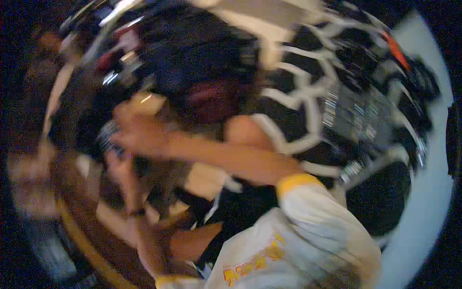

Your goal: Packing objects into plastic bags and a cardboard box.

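Motion smears the whole head view. My right hand (139, 127) reaches across to the left with its forearm stretched out, and its fingers look curled. Just below it, my left hand (120, 168) comes up close to the right one, a dark band on its wrist; its fingers are too blurred to read. A small dark bluish thing with pale specks (106, 137) shows at the two hands, its kind unclear. Behind the right hand is a blurred yellowish-tan thing (151, 103), and I cannot tell whether the hand touches it.
A black-and-white patterned cloth (313, 115) spreads to the right, with a grey patterned thing (358, 113) and a red-orange strip (397, 50) on it. Dark blue and maroon cloth (207, 98) lies beyond my hands. A brown curved edge (91, 216) runs along the left.
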`<state>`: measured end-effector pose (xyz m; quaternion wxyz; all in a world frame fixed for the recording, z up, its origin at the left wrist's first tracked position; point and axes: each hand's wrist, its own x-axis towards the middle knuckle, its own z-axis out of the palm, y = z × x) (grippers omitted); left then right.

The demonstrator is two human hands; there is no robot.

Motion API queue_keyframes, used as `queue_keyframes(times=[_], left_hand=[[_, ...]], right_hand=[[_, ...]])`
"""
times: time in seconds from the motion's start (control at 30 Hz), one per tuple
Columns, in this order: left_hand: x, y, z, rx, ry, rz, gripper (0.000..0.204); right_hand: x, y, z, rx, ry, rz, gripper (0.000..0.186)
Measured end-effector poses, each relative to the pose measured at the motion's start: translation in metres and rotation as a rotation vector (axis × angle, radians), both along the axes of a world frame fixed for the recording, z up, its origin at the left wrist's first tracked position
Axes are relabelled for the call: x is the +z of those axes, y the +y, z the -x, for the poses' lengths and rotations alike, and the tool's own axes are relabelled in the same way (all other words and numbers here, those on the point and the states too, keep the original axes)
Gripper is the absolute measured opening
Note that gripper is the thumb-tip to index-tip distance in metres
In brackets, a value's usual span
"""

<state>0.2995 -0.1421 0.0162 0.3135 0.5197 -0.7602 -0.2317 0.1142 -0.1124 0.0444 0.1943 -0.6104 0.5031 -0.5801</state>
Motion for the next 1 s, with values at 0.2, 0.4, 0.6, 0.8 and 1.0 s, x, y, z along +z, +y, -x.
queue_keyframes(times=[0.2, 0.4, 0.6, 0.8, 1.0], left_hand=[[0.021, 0.043, 0.043, -0.072, 0.465, -0.405, 0.06], [0.052, 0.044, 0.04, -0.187, 0.539, -0.59, 0.074], [0.058, 0.041, 0.016, -0.214, 0.676, -0.744, 0.076], [0.053, 0.033, -0.003, -0.544, 0.963, -0.917, 0.082], [0.051, 0.035, -0.007, -0.534, 1.18, -1.016, 0.058]], right_hand=[[0.007, 0.022, 0.029, 0.193, 0.1, -0.194, 0.025], [0.027, 0.032, 0.056, 0.32, 0.062, -0.288, 0.02], [0.034, 0.037, 0.089, 0.35, -0.096, -0.375, 0.018], [0.041, 0.024, 0.108, 0.184, -0.179, -0.272, 0.018], [0.037, 0.033, 0.106, 0.152, -0.526, -0.292, 0.016]])
